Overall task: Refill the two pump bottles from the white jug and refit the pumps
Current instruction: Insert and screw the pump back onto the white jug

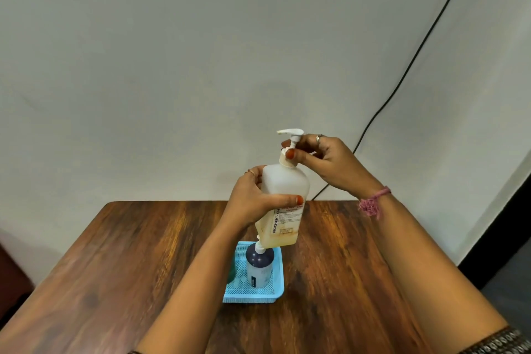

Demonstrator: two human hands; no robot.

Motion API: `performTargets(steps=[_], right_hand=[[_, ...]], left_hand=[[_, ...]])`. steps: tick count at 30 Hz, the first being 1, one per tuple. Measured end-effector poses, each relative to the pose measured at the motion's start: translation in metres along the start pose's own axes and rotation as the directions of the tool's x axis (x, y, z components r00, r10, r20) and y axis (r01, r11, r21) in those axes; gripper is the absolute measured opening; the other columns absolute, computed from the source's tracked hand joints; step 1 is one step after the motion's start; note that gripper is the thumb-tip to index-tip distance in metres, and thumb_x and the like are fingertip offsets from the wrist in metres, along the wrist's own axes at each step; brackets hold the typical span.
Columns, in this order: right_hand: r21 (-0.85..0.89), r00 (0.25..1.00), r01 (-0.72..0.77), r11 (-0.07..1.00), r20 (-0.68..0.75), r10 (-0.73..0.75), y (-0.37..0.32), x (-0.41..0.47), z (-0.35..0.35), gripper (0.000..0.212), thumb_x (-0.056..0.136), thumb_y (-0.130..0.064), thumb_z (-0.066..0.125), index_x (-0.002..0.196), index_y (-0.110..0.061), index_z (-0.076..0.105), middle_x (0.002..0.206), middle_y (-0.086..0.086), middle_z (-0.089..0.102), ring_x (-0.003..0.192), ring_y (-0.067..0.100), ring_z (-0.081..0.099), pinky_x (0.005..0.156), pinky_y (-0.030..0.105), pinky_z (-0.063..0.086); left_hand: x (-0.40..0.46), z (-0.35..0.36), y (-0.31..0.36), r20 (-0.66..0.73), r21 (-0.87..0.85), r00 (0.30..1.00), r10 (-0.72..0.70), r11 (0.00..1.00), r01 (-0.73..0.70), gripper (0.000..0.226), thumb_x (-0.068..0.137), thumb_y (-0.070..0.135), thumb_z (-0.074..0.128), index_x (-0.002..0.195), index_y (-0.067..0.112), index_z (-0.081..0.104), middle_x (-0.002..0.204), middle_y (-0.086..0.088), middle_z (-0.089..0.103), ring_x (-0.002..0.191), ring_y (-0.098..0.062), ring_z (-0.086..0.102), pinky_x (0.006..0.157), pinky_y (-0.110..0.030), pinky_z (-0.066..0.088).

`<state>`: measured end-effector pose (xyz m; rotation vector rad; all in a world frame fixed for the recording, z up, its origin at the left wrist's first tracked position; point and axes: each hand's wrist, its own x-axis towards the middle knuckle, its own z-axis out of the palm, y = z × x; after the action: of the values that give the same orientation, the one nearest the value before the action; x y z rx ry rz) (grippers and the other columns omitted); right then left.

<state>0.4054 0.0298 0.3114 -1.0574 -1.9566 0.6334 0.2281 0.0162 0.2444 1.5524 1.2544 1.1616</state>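
Left hand (253, 198): wrapped round the middle of the translucent pump bottle (284, 204), thumb across the front, holding it up off the table and a little tilted
Right hand (321, 161): fingertips pinched on the collar under the pump head (290, 135), by the look of it twisting the collar; I can't tell whether it is coming off or going on
Bottle contents: only a shallow layer of yellowish liquid at the bottom, so I'd judge this one not yet refilled
Second bottle: a dark-topped pump bottle (259, 266) stands upright in the blue basket (277, 293) on the wooden table (115, 253), directly below the raised bottle, its pump nearly touching the raised bottle's base
White jug: not in sight from where I stand
Risk, tilt: with the bottle held in the air and leaning, a freed pump could let liquid dribble down onto the basket or the table
Risk, collision: lowering the bottle straight down would knock the one beneath it over
Risk, threads: turning the collar at an angle could cross-thread it and leave a leaky fit
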Motion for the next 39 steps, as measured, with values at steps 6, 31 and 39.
performTargets(steps=[6, 31, 39], right_hand=[[-0.04, 1.0, 0.001, 0.999, 0.001, -0.001, -0.003, 0.001, 0.0, 0.03, 0.088, -0.032, 0.063, 0.116, -0.021, 0.066, 0.106, -0.014, 0.068, 0.1, 0.001, 0.062, 0.087, 0.018, 0.05], [0.154, 0.988, -0.153, 0.976, 0.002, 0.154, -0.002, -0.01, 0.005, 0.045, 0.077, -0.037, 0.073, 0.118, -0.027, 0.062, 0.117, -0.007, 0.066, 0.115, 0.008, 0.058, 0.103, 0.042, 0.044], [0.138, 0.973, -0.186, 0.973, -0.115, 0.202, -0.003, -0.009, 0.017, 0.058, 0.067, -0.042, 0.08, 0.115, -0.019, 0.058, 0.109, -0.007, 0.064, 0.101, 0.004, 0.06, 0.078, 0.007, 0.045]], left_hand=[[0.002, -0.001, -0.001, 0.012, -0.017, 1.0, -0.011, 1.0, 0.011, 0.083, 0.049, 0.039, 0.092, 0.121, 0.022, 0.055, 0.109, 0.002, 0.067, 0.097, -0.016, 0.066, 0.081, -0.037, 0.059], [-0.003, 0.004, 0.0, -0.048, 0.083, 0.998, 0.047, 0.996, -0.043, 0.078, 0.056, 0.041, 0.089, 0.123, 0.024, 0.052, 0.111, 0.006, 0.062, 0.099, -0.013, 0.062, 0.08, -0.031, 0.058], [-0.004, 0.005, -0.001, -0.072, 0.089, 0.996, 0.058, 0.995, -0.051, 0.076, 0.056, 0.041, 0.089, 0.12, 0.025, 0.052, 0.109, 0.007, 0.062, 0.096, -0.01, 0.062, 0.076, -0.025, 0.057]])
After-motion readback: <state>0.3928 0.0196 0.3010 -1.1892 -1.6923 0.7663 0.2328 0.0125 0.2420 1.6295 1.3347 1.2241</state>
